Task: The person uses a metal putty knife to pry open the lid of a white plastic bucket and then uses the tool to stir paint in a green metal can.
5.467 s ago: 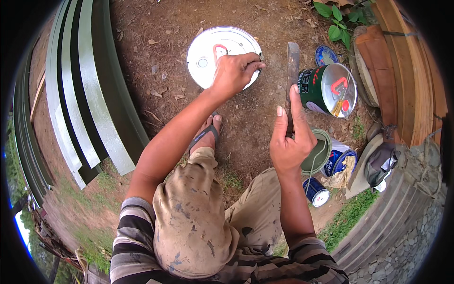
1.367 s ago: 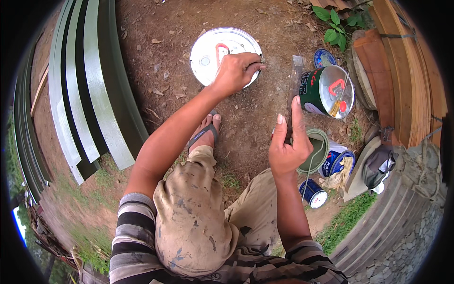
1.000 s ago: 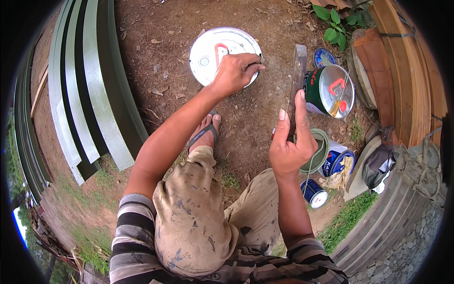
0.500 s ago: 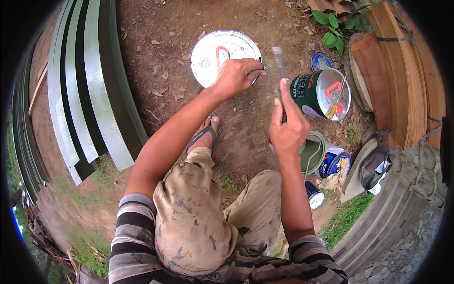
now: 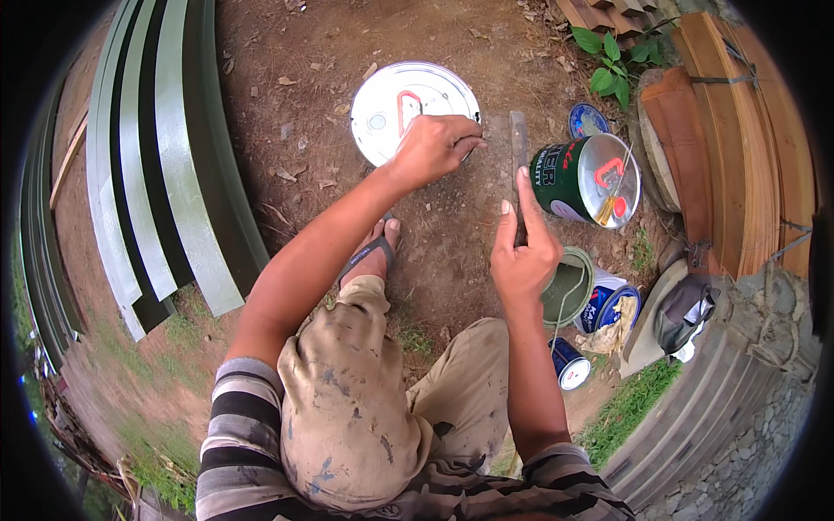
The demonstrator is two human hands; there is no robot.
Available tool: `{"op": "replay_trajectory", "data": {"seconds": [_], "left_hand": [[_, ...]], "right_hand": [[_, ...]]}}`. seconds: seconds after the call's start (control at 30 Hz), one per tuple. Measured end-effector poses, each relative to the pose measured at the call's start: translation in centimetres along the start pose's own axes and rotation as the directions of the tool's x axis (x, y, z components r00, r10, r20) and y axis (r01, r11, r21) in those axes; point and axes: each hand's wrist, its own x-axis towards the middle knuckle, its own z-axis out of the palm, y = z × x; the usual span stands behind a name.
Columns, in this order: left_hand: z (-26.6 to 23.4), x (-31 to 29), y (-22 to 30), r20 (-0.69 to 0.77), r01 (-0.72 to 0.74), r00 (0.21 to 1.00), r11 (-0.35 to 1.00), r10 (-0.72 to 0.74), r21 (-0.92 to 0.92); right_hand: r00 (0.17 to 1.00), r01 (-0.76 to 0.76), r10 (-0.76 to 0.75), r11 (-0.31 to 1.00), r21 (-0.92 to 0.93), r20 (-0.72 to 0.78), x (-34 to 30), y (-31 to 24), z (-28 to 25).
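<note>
A large paint can with a white top [image 5: 372,141] and a red handle stands on the dirt ahead of me. Over its near right rim is my left hand [image 5: 434,152], its fingers closed and pinched; whatever they hold, if anything, is hidden. My right hand [image 5: 528,247] grips a flat metal blade tool [image 5: 519,143], pointing away from me, with the index finger stretched along it and the handle hidden in the palm. The blade is apart from the can. Right of the blade stands a dark green paint can [image 5: 556,178], its metal top carrying a red handle and a brush [image 5: 611,201].
Freshly painted green metal profiles [image 5: 178,156] lie along the left. At the right are a green pail [image 5: 569,286], a blue can with a rag [image 5: 612,313], a small blue can [image 5: 571,363], a blue lid [image 5: 589,120] and stacked timber [image 5: 738,148]. My sandalled foot [image 5: 372,260] is near the white-topped can.
The blade tool in my right hand has come down slightly toward me and is sharper now. My left hand stays at the can's rim, a touch lower in view.
</note>
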Motion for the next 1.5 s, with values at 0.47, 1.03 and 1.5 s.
{"op": "replay_trajectory", "data": {"seconds": [0.47, 1.03, 1.5], "left_hand": [[-0.7, 1.1, 0.0, -0.054, -0.024, 0.998, 1.0, 0.024, -0.008], [-1.0, 0.6, 2.1, -0.003, 0.295, 0.955, 0.953, -0.296, 0.069], [-0.7, -0.4, 1.6, -0.033, 0.258, 0.966, 0.964, -0.257, 0.056]], "right_hand": [[0.984, -0.015, 0.053, 0.975, 0.222, -0.169, -1.7, -1.4, -0.7], [0.975, 0.082, -0.04, 0.98, 0.183, -0.22, -0.3, -2.3, -2.0], [0.986, -0.001, 0.041, 0.972, 0.237, -0.163, -0.8, -2.6, -1.7]]}}
